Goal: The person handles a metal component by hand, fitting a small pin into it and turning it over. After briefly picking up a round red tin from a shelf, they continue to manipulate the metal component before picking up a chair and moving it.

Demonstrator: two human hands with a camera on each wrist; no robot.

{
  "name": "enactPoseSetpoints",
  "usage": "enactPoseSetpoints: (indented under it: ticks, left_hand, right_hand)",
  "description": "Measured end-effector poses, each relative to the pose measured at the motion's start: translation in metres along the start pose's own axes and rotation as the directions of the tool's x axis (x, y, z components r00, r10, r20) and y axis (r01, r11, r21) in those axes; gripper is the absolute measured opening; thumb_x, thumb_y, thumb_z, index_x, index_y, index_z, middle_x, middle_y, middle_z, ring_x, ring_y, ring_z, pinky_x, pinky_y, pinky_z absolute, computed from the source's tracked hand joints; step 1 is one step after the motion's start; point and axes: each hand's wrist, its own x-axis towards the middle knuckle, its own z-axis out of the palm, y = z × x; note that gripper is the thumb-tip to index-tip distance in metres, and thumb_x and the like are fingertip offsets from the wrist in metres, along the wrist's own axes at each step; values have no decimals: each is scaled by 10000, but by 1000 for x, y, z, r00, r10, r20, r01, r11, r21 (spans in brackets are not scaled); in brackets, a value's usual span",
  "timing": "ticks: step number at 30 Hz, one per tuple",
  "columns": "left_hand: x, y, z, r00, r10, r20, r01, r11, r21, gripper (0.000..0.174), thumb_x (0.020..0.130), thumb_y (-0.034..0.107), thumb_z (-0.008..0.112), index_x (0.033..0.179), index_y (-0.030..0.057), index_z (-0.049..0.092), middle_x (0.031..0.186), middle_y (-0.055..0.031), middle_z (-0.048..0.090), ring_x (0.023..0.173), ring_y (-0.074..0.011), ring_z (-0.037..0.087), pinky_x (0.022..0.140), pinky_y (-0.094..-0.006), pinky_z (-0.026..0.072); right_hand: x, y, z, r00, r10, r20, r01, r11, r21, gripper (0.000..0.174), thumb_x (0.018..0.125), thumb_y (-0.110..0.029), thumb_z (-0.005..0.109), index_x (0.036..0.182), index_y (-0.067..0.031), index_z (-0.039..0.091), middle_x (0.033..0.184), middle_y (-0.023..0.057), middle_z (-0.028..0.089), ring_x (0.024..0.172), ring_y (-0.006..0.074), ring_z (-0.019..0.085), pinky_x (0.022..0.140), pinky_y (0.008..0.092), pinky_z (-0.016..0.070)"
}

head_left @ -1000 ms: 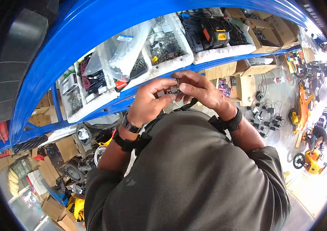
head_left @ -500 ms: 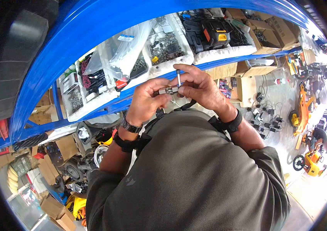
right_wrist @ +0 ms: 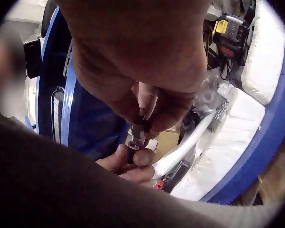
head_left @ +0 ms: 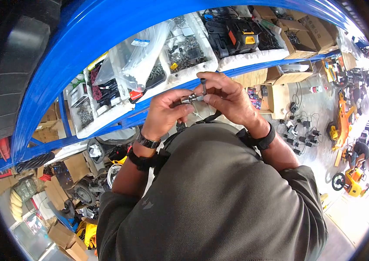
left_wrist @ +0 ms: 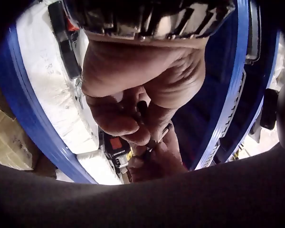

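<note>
Both hands meet in front of the chest over a small shiny metal part (head_left: 189,99). My left hand (head_left: 162,114) pinches its left end between thumb and fingers. The right hand (head_left: 232,99) grips the other end, thumb below and index finger raised. A short thin rod with a dark tip (head_left: 203,82) stands up from that end, beside the right index finger. In the right wrist view the metal part (right_wrist: 138,137) shows between the two sets of fingertips. Seen from the left wrist, fingers mostly hide it.
Beyond the hands runs a blue shelf rack (head_left: 119,116) with white foam trays (head_left: 193,74) of small hardware. A plastic bag (head_left: 139,56) lies over one tray; a black and orange battery (head_left: 243,38) sits in another. Cartons (head_left: 295,41) stand right. Chargers (head_left: 299,135) lie on the floor.
The rod with the dark tip has come into view beside the right index finger, first upright, now slightly tilted. Fingers have shifted and uncovered more of the metal part. Both forearms stay nearly still.
</note>
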Motion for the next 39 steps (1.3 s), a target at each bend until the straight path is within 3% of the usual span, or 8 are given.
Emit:
enactPoseSetpoints:
  ticks: [4,11,17,23,26,29,32,39]
  left_hand:
    - [0,-1,-1,1000,18,-16,-19,999,-47,319,873,56,704,1175,-16,626,863,-65,681,597,-84,578,508,-216,451]
    - [-2,3,3,996,60,-71,-61,998,-17,262,888,45,698,1138,-18,648,787,-32,658,587,-61,573,519,-210,466]
    - [-4,4,6,995,86,-55,-80,992,98,279,892,39,677,1160,-27,638,833,-71,684,611,-89,590,537,-230,477]
    - [-5,9,12,991,114,-71,-101,980,172,254,893,38,678,1136,-30,650,825,-52,676,628,-78,594,555,-225,483]
    - [-4,6,13,987,131,-90,-120,986,113,236,888,37,692,1113,-26,657,833,-26,665,635,-60,583,560,-212,472]
    - [-2,7,16,979,173,-112,-158,978,133,240,886,23,690,1118,-23,651,860,-22,664,679,-55,588,590,-211,479]
    - [-1,7,15,970,217,-109,-193,962,195,245,883,12,690,1121,-25,643,894,-29,668,726,-57,598,624,-207,487]
    - [-5,6,17,966,243,-87,-226,959,173,242,877,3,691,1110,-31,636,965,-51,670,794,-72,617,673,-219,507]
  right_hand:
    - [-1,-4,1,999,-16,-30,15,999,-32,518,921,97,552,1403,-77,475,1131,24,633,947,52,569,759,213,474]
    - [1,-14,2,996,-5,-84,6,1000,18,383,935,7,595,1309,-65,558,1037,29,618,937,87,576,818,255,497]
    - [3,-14,-4,994,83,-73,-86,995,-51,326,991,-102,562,1310,-39,542,953,27,626,807,69,569,708,233,488]
    - [4,-18,-7,982,173,-68,-172,985,27,307,990,-103,554,1284,-16,553,924,29,645,730,78,589,657,237,503]
    - [2,-23,-7,980,186,-69,-181,981,66,279,992,-156,577,1222,0,585,938,41,649,831,89,599,742,262,516]
    - [2,-9,-13,994,99,-33,-99,995,9,417,1019,-347,519,1219,9,608,1059,91,653,958,148,621,806,301,530]
    - [-1,-4,-15,992,128,-1,-127,984,127,568,1015,-478,461,1216,33,608,1112,125,639,1055,186,602,871,334,522]
    - [-2,-2,-17,959,271,86,-274,962,21,609,1010,-466,487,1315,60,524,1180,149,615,1048,193,606,850,316,524]
